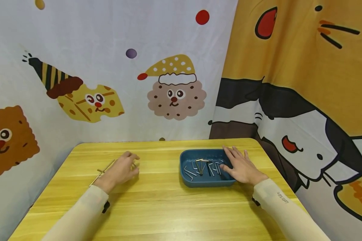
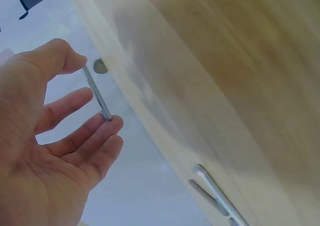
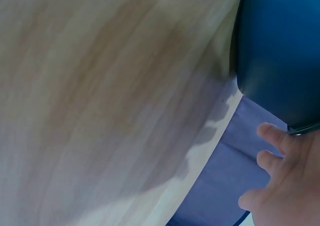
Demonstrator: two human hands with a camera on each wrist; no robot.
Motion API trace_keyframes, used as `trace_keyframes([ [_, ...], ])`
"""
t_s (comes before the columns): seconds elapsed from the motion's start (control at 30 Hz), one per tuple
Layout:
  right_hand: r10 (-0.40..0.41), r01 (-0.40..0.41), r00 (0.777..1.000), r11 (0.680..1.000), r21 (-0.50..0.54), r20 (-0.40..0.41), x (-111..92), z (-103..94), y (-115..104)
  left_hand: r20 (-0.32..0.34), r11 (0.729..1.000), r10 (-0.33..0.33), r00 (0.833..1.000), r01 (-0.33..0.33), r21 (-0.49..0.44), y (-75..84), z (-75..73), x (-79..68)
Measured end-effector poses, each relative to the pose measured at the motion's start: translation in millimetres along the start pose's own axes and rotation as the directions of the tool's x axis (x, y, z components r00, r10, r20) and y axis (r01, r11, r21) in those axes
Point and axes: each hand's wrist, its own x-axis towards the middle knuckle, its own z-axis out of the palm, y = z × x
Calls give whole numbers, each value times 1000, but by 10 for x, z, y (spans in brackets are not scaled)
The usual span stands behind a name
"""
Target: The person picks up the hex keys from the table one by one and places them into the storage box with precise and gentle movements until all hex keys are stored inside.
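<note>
Above the left part of the table, my left hand (image 1: 122,170) pinches a small silver hex key (image 2: 97,93) between thumb and fingertips. Just left of that hand, several hex keys (image 1: 94,180) lie on the wood; in the left wrist view two bent ones (image 2: 215,190) show at the bottom. A blue rectangular tray (image 1: 209,183) stands right of centre, holding several loose L-shaped hex keys (image 1: 212,169), silver, brassy and black. With fingers extended, my right hand (image 1: 242,167) rests on the tray's right rim, its thumb over the inside.
The yellow wood-grain table (image 1: 157,207) has rounded back corners. Behind it hangs a white curtain (image 1: 108,40) with cartoon food prints, and an orange cartoon curtain (image 1: 304,67) hangs at the right, near the table's edge.
</note>
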Motion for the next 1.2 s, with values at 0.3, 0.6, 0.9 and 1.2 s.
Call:
trace_keyframes([
  [0.3,6,-5,1000,999,33,-7,-40,-42,8,-70,994,108,992,-106,40,282,-22,-45],
  [0.6,-8,8,1000,1000,27,-7,-70,-146,30,-84,992,122,989,-119,42,454,14,-83],
  [0.9,-39,38,999,999,-30,-37,-66,-101,156,-106,982,185,977,-182,40,582,55,-73],
  [1.2,-56,55,997,998,-24,-50,-53,-57,144,-136,965,262,955,-256,62,837,125,36],
])
